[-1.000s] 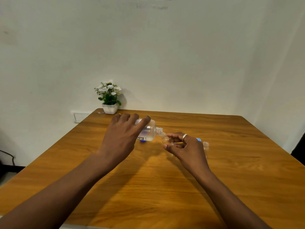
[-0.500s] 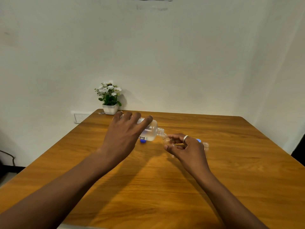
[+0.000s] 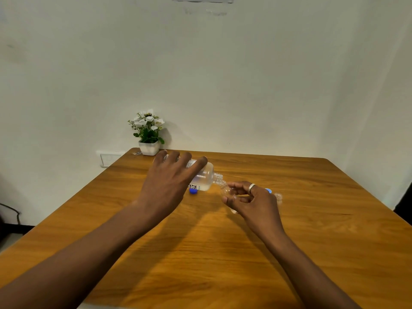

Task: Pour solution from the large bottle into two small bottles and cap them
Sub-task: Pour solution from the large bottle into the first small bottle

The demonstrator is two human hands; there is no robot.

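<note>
My left hand (image 3: pixel 169 181) grips the large translucent bottle (image 3: pixel 204 178), tipped on its side with its open neck pointing right and down. That neck meets the mouth of a small clear bottle (image 3: pixel 226 190) held in my right hand (image 3: pixel 252 201), which wears a ring. A second small clear bottle (image 3: pixel 278 197) stands uncapped on the table just right of my right hand. One blue cap (image 3: pixel 193 191) lies on the table under the large bottle. Another blue cap (image 3: pixel 268 190) shows behind my right hand.
The wooden table (image 3: pixel 223 253) reaches to a white wall. A small white pot of white flowers (image 3: pixel 149 132) stands at the table's far left corner. A wall socket (image 3: pixel 109 158) sits left of that corner.
The large bottle has tilted slightly further, its neck dropping closer onto the small bottle's mouth. Both hands have stayed almost in place.
</note>
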